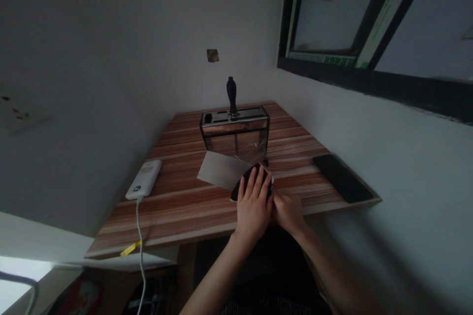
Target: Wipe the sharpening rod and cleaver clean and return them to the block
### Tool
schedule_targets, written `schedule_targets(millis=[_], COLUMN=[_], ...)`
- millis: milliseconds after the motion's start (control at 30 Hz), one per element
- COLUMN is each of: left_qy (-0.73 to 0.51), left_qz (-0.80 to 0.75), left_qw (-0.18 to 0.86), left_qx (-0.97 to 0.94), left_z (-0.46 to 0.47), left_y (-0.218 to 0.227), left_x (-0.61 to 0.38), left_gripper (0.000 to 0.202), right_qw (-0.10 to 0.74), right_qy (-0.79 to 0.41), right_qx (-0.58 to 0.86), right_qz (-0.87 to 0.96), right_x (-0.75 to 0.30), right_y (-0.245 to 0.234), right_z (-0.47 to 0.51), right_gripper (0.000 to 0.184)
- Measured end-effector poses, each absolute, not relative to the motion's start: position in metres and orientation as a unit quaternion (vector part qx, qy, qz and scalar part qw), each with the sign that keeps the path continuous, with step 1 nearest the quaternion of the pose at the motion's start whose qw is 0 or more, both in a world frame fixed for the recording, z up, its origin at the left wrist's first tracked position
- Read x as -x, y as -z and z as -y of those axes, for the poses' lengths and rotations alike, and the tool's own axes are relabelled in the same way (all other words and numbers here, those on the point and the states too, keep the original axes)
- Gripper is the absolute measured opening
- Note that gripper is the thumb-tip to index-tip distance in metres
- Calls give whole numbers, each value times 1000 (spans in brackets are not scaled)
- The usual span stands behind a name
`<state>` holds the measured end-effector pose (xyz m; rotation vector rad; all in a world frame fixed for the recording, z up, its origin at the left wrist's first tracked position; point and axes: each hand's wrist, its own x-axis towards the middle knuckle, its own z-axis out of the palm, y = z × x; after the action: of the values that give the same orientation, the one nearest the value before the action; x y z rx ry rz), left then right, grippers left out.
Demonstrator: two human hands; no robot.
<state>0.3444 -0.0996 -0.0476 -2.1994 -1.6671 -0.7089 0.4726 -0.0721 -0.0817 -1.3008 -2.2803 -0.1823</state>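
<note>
My left hand (254, 202) lies flat with its fingers stretched over a dark, pale-edged piece (240, 188), pressing it down near the table's front edge. Close beside it on the right, my right hand (288, 210) is closed at the piece's right edge. What its fingers grip is hidden. A white sheet of paper (221, 170) sticks out to the left of the dark piece. Just behind stands a metal-framed box (236, 130) with clear-looking sides and an upright black handle (231, 94) on top. Crinkled clear plastic shows by its lower right front.
On the wood-grained table (185, 206), a white power bank (145, 179) with a pale cable (139, 236) lies left. A black phone (342, 177) lies near the right edge. A yellow tag (131, 248) hangs at the front left. Walls border the table.
</note>
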Motion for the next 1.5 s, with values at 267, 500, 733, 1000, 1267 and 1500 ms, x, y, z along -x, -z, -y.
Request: schedule_targets(millis=[267, 500, 733, 1000, 1267, 1500], left_qy=[250, 246, 239, 245, 271, 301], left_qz=[569, 565, 580, 614, 649, 671], left_qw=[127, 125, 127, 152, 166, 166], left_qx=[773, 777, 768, 735, 692, 657], left_z=[103, 103, 99, 91, 73, 64], left_y=[50, 47, 44, 35, 27, 19], left_x=[-351, -350, -343, -320, -284, -252], left_gripper=[49, 49, 48, 50, 51, 50], right_qw=[229, 243, 251, 230, 251, 258], right_qy=[59, 59, 53, 65, 73, 86], right_qx=[496, 492, 484, 487, 486, 474], right_qz=[835, 834, 837, 840, 834, 837], right_x=[-472, -473, -472, -472, -470, -470], right_y=[79, 79, 78, 76, 76, 77], right_z=[73, 73, 73, 75, 75, 75], right_gripper=[21, 20, 12, 15, 13, 14])
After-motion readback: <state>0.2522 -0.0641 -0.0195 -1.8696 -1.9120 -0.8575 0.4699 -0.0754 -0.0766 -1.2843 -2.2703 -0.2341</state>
